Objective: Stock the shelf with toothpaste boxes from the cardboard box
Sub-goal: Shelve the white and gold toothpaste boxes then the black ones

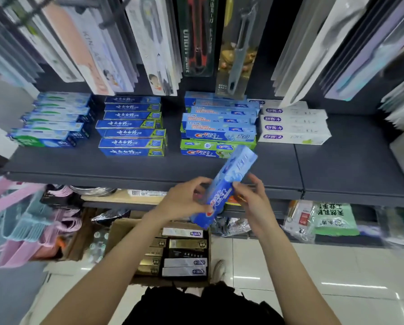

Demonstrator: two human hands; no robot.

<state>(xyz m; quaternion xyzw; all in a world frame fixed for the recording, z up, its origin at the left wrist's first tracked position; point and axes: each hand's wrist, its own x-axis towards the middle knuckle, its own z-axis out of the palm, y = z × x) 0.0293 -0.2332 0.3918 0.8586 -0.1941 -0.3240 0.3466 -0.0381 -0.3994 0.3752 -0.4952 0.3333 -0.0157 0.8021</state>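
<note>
Blue toothpaste box [224,191] held tilted in front of the dark shelf [125,167], its far end just short of the green-and-blue stack [217,146]. Left hand [184,200] grip wrapped round the box's lower half; right hand [255,198] pinches its side. Open cardboard box [116,233] on the floor below, still holding white and gold boxes.

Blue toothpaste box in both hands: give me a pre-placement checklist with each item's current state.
1. Blue toothpaste box gripped by left hand and right hand: ok.
2. Matching stack found on the shelf: ok.
3. Free shelf surface in front of that stack: ok.
4. Box level with the stacked ones: not ok, tilted.
5. Print facing like the stacked boxes: cannot tell.
6. Cardboard box still stocked: ok.
</note>
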